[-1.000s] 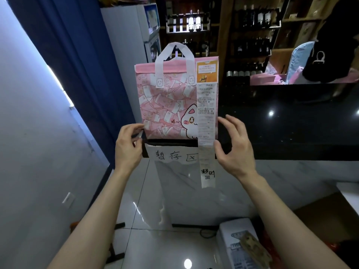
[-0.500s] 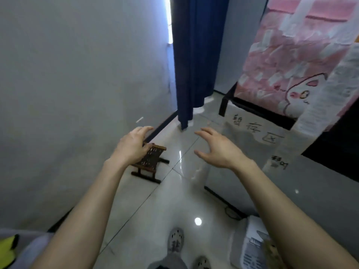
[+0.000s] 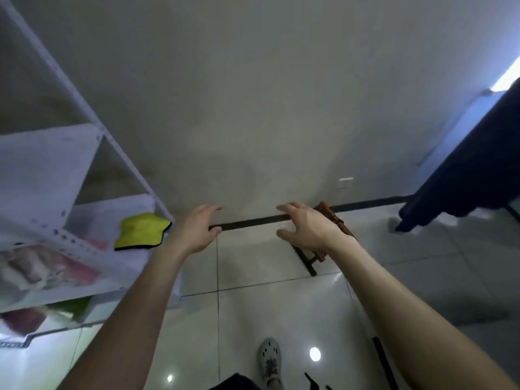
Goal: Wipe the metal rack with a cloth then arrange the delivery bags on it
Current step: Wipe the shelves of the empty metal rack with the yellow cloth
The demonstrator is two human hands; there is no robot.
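a white metal rack [image 3: 42, 164] is seen at the left edge, its perforated upright slanting across the view. a yellow cloth with dark edging [image 3: 140, 230] is laid on one of its shelves, near the front corner. on the shelves below, blurred pink and reddish items [image 3: 47, 268] are stored; their kind cannot be made out. both bare forearms are stretched forward over the glossy tiled floor [image 3: 281, 305]. the left hand [image 3: 201, 230] is held with fingers loosely spread, just right of the cloth and apart from it, with nothing held. the right hand [image 3: 306, 229] is likewise spread and empty, in front of a small wooden stool [image 3: 333, 219] that is partly hidden by it. a dark blue curtain [image 3: 464, 175] is hung at the right, and a grey shoe [image 3: 270, 358] is seen below.
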